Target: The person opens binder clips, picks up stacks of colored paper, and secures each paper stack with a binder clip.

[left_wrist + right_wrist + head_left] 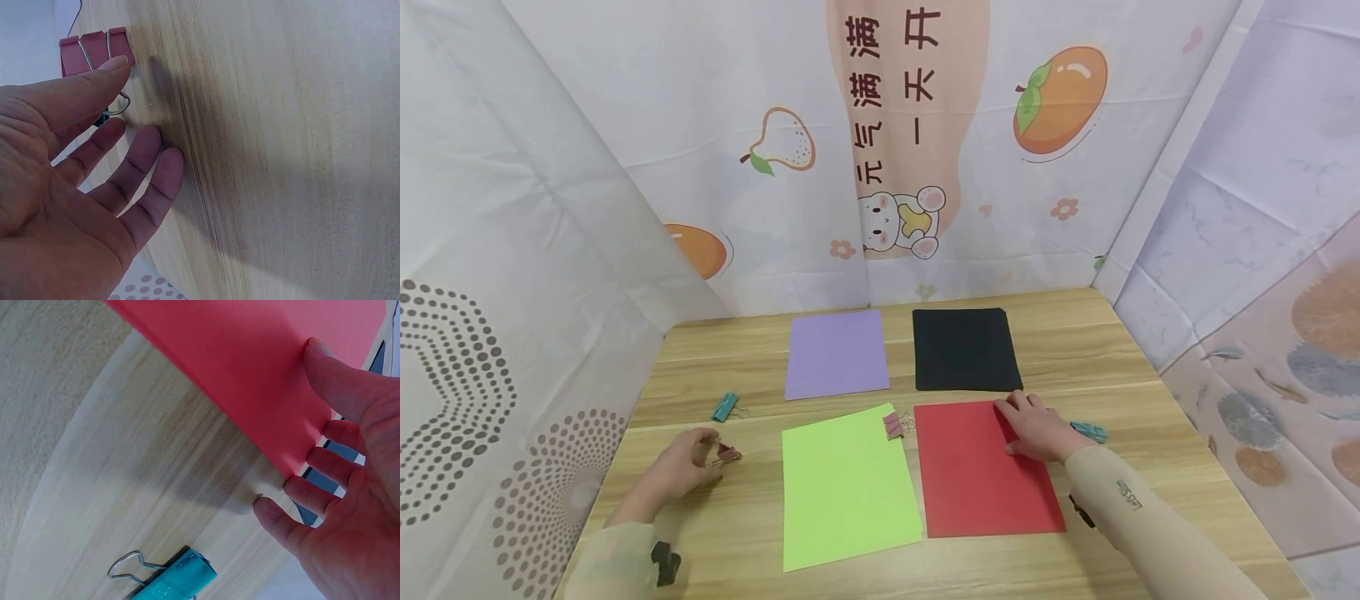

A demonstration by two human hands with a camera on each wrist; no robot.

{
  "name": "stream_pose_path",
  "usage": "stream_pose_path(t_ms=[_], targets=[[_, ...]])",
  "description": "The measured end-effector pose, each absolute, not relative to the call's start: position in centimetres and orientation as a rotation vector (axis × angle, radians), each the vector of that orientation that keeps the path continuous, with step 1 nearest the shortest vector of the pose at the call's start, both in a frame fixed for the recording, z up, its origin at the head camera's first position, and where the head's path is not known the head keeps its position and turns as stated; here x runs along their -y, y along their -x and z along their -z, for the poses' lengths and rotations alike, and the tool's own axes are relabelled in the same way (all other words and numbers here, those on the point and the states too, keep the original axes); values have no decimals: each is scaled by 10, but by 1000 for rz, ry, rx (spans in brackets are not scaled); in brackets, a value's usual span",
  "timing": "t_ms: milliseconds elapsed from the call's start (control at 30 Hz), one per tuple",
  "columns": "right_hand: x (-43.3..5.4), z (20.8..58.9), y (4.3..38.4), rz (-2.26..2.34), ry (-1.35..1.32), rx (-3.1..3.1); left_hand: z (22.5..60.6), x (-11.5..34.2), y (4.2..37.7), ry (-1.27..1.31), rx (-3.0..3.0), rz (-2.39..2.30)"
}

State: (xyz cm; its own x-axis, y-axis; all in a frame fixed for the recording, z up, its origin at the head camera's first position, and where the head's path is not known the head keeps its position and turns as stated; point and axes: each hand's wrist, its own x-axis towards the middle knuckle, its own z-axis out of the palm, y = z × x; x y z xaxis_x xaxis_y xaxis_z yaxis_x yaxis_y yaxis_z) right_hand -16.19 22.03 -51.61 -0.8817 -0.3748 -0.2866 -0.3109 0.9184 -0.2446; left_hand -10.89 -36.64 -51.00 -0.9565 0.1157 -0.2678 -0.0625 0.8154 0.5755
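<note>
The red paper stack (981, 492), matte and four-cornered, lies on the right half of the striped wood-grain table (737, 542). Left of it is the lime green paper stack (850, 496), its far right corner bitten by a pink binder clip (892, 426) with bare wire loops. Farther back are the smooth purple paper (837, 354) and the black paper stack (967, 350) (its sheets a little out of line along the right side).

A narrow strip of wood parts green from red, and a broader stretch runs from the green stack to the left hand (682, 468). A teal binder clip (726, 407) lies just beyond that hand; another teal clip (1090, 432) sits right of the red stack, close to the wrist.

The left hand pinches a dark pink clip (727, 454) by its wire handle, other fingers loosely bent. The right hand (1037, 429) reaches over red's far right corner, thumb on the top sheet, fingers spread fairly wide and gently bent along the edge.
</note>
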Motion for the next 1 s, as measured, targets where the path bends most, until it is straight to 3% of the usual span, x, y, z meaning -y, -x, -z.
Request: stream_pose_path(t_ms=[1000], targets=[[-219,513,161,270,539,-2755,510,363,109,-47,-2730,-770]])
